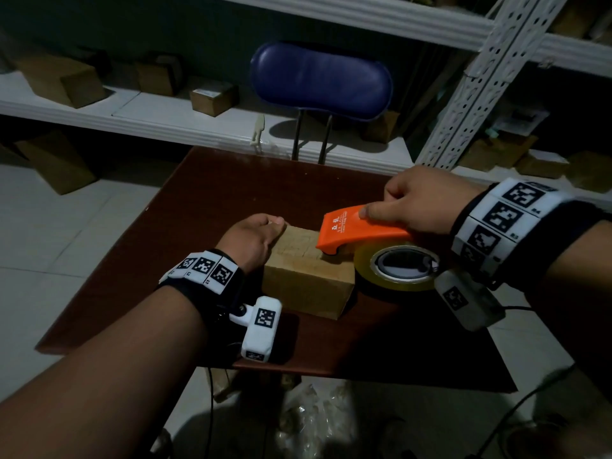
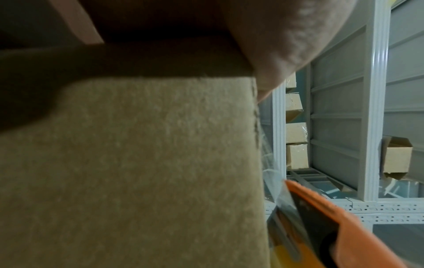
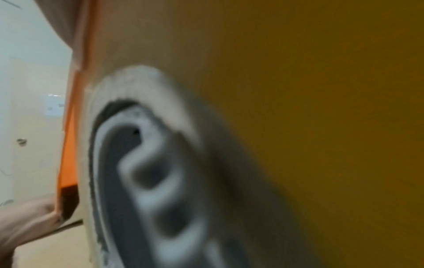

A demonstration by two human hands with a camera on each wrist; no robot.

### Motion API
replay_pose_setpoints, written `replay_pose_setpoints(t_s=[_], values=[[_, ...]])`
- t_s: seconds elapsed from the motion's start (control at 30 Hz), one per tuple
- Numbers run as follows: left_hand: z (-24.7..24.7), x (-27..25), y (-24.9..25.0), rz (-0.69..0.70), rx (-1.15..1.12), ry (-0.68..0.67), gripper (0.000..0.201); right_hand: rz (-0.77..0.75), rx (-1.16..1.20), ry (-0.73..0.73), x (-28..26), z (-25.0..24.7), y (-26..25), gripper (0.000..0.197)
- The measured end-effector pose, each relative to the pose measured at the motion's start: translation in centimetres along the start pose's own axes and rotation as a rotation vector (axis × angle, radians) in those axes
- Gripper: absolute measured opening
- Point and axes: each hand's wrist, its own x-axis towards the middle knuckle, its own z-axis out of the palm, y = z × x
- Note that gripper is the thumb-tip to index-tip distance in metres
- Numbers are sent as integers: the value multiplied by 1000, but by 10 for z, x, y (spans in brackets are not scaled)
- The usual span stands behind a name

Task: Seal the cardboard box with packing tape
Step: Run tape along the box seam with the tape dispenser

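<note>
A small brown cardboard box (image 1: 308,279) sits on a dark red-brown table (image 1: 212,207). My left hand (image 1: 253,241) grips the box's far left corner, thumb on the top edge. My right hand (image 1: 414,203) holds an orange tape dispenser (image 1: 357,231) loaded with a roll of yellowish packing tape (image 1: 395,266). The dispenser's front edge rests on the box's top near its right end. In the left wrist view the box side (image 2: 137,172) fills the frame and the dispenser (image 2: 339,226) shows at the lower right. The right wrist view shows the tape roll (image 3: 298,127) blurred and close.
A blue chair (image 1: 321,81) stands behind the table. White metal shelving (image 1: 165,117) with several cardboard boxes (image 1: 63,81) runs along the back and right. Crumpled clear plastic (image 1: 314,422) and cables lie on the tiled floor below the table's front edge.
</note>
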Motion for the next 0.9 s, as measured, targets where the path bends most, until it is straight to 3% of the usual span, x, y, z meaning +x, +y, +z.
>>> replay_pose_setpoints(t_s=[0.43,0.9], values=[[1,-2,3,-39,44,15,22,26,103,-29,-5,10,14,48],[0,-4,5,26,163,26,28,27,148,-27,-3,27,22,45]])
